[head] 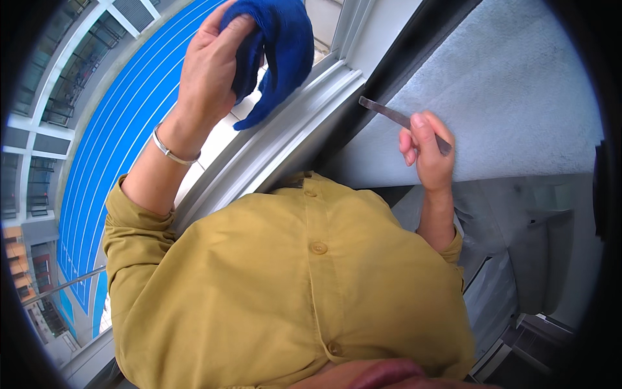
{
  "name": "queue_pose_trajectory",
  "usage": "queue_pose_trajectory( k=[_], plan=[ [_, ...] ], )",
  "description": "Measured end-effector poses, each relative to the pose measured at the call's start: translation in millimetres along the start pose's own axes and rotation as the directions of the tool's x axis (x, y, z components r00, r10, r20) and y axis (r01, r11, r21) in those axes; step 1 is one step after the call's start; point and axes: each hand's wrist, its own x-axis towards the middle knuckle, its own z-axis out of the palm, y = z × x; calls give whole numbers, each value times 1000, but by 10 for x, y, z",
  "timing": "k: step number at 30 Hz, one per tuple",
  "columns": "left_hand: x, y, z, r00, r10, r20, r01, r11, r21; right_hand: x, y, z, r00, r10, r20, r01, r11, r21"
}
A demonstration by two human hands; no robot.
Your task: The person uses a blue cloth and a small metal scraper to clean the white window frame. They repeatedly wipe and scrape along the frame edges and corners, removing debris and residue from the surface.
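My left hand (209,65) grips a bunched blue cloth (286,53), and one end of it hangs loose towards the window sill. The fingers behind the fabric are partly hidden. A silver bangle (170,148) circles that wrist. In my right hand (432,146) is a narrow, flat, dark metal strip (388,113), perhaps a scraper, pinched between thumb and fingers. Its far end points towards the inner edge of the white window track (311,131). The cloth is held above the tiled ledge outside this track.
A white window frame post (357,34) rises at the far end of the track. Pale, textured fabric (505,87) covers a surface on the right. Grey sheeting (491,209) lies beyond my right forearm. Outside, far below, are a blue running track (131,116) and buildings (63,68).
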Motion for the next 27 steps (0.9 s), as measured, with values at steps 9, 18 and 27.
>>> queue_pose_trajectory(
  k=[9, 18, 27],
  plan=[
    [-97, -37, 324, 924, -382, -8, 366, 891, -269, 25, 97, 224, 884, -323, 338, 334, 942, 25],
    [-110, 138, 117, 926, -194, 323, 284, 923, -258, 80, 192, 405, 740, -575, 350, 671, 588, -451],
    [-27, -63, 65, 837, -257, 483, -125, 770, 626, -62, 176, 101, 844, -490, 220, 527, 674, -518]
  ],
)
